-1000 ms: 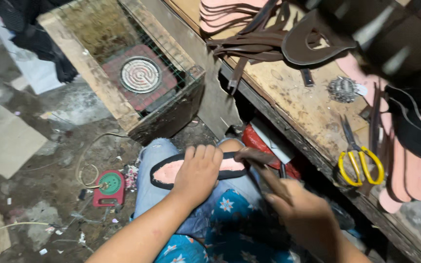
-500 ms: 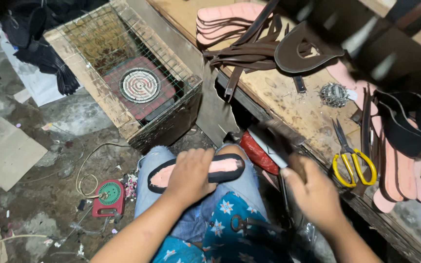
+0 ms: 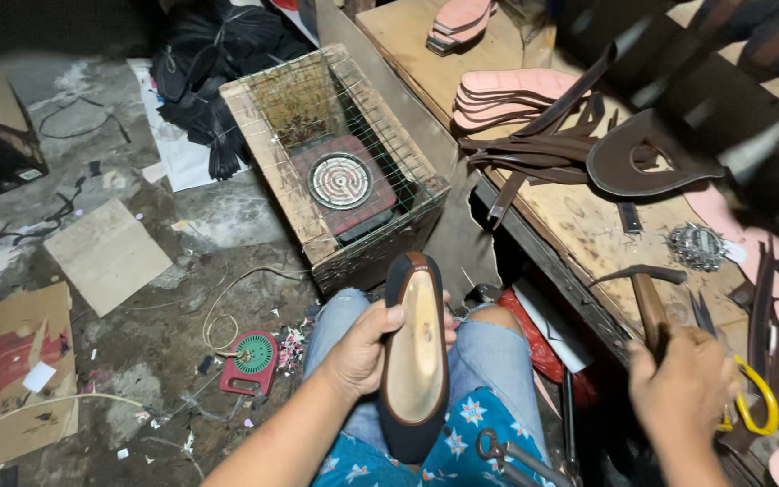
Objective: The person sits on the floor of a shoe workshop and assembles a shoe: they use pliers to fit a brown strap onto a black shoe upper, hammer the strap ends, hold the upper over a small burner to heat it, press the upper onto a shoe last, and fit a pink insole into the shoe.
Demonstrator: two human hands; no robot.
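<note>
- Shoe sole (image 3: 414, 356), a long dark-rimmed piece with a tan inner face, stands on its edge on your lap, over the blue jeans (image 3: 489, 361) and a blue star-patterned cloth (image 3: 462, 442).
- Your left hand (image 3: 362, 352) is clasped on its left rim, thumb hooked over the edge, fingers hidden behind.
- Your right hand (image 3: 682, 392) is closed round the wooden handle of a hammer (image 3: 646, 289), at the front edge of the counter (image 3: 579, 216), well apart from the sole.
- Yellow-handled scissors (image 3: 755, 401) lie just beside that hand.
- Judged by its look, the sole is light, flat and somewhat flexible along its length, and it is not fragile.
- Hold it by the rim at mid-length, as now; the narrow ends would likely let it swing.
- A wire cage holding a round electric hotplate (image 3: 342, 180) sits on the floor beyond your knees.
</note>
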